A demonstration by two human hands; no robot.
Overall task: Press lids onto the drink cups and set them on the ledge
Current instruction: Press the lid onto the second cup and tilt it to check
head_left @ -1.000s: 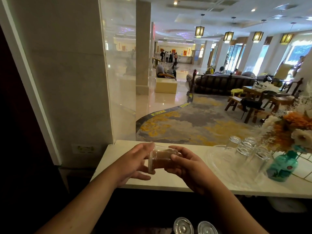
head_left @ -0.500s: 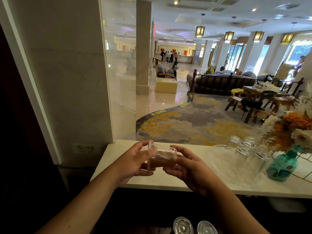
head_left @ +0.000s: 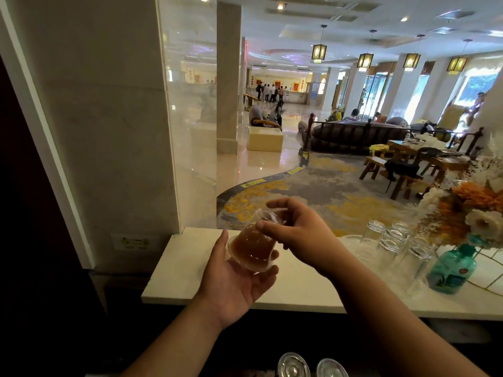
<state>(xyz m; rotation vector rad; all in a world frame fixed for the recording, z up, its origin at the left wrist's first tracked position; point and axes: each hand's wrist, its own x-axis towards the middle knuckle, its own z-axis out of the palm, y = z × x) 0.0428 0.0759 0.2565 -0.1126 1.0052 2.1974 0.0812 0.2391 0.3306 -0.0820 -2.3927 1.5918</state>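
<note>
Nearest me, low at the frame's edge, two lidded cups (head_left: 293, 365) show only their shiny tops, not yet on the ledge, so I judge there is more to carry up. Above them my left hand (head_left: 234, 278) lies palm up and half open, cradling the drink cup (head_left: 253, 247), which is tilted steeply, its wide brown-filled end down toward my palm and its narrow end pointing up and away. My right hand (head_left: 296, 235) pinches that narrow upper end with thumb and fingertips closed round it. I cannot tell whether the lid is fully seated. The cup hangs over the near left part of the ledge (head_left: 174, 278), not set down. Half a second ago I held it lying sideways between both hands; now it is tipped and raised. Farther right stand upturned glasses (head_left: 392, 240), a teal bottle (head_left: 451, 270) and flowers (head_left: 468, 208).
</note>
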